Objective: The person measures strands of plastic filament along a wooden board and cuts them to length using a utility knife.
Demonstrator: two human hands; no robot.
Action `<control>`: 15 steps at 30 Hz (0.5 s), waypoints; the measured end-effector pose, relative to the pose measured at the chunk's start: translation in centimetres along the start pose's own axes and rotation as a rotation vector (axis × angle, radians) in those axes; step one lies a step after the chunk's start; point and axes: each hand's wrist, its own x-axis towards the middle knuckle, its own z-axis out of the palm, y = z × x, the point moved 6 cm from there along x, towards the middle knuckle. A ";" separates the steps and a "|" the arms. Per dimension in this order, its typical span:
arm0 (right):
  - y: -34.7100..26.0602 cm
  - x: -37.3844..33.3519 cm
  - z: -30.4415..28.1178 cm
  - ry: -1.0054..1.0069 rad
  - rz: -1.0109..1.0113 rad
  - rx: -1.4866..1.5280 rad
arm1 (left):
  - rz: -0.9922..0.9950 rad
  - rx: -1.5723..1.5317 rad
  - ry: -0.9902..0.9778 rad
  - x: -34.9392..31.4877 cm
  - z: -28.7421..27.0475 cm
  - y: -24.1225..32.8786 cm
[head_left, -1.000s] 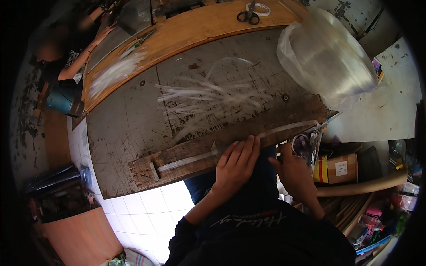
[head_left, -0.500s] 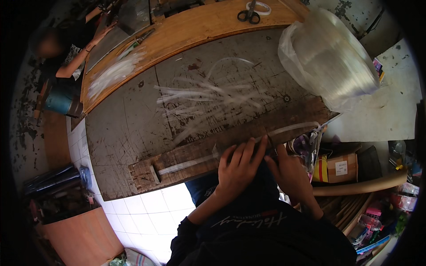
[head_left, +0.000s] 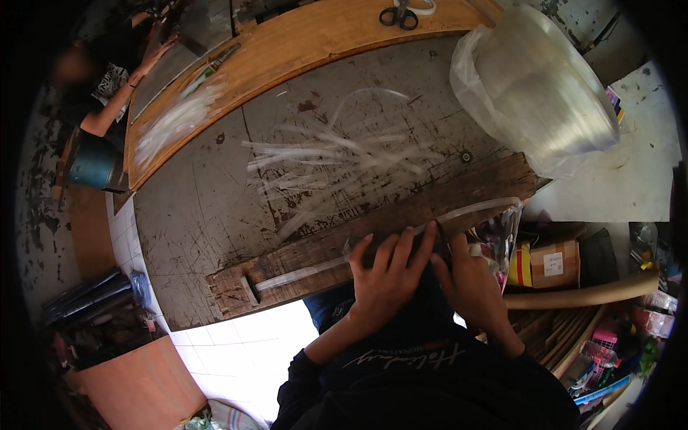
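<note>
A clear plastic strip [head_left: 304,273] lies lengthwise along a worn wooden board [head_left: 233,290] at the table's near edge. Its left end is by a small upright stop [head_left: 250,289] on the board; the right end curves off past the board's far right. My left hand [head_left: 387,276] rests on the strip with fingers stretched out and slightly apart, pressing it to the wood. Just right of those fingertips, my right hand [head_left: 473,283] is closed around a thin dark knife [head_left: 442,233], its blade at the strip. The knife's handle is hidden in the hand.
Several cut clear strips [head_left: 322,154] lie scattered on the scratched grey table [head_left: 193,215]. A big roll of clear plastic [head_left: 537,93] stands at the far right. Black scissors [head_left: 398,18] lie on the wooden ledge. Another person's hand [head_left: 147,68] works at far left. Cardboard boxes [head_left: 555,265] sit right.
The view has shifted slightly. My hands stay at about the same spot on the strip, with the knife still against it. The other person's arm has moved a little.
</note>
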 end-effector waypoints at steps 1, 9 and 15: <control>0.0 0.0 0.1 0.006 0.015 -0.001 | -0.013 -0.025 -0.017 0.2 0.0 -0.1; -0.4 -0.1 0.3 0.028 0.096 -0.040 | -0.040 -0.175 -0.028 1.9 1.1 -0.3; -0.2 -0.2 0.7 -0.079 0.335 -0.034 | -0.071 -0.184 -0.018 1.9 1.2 -0.6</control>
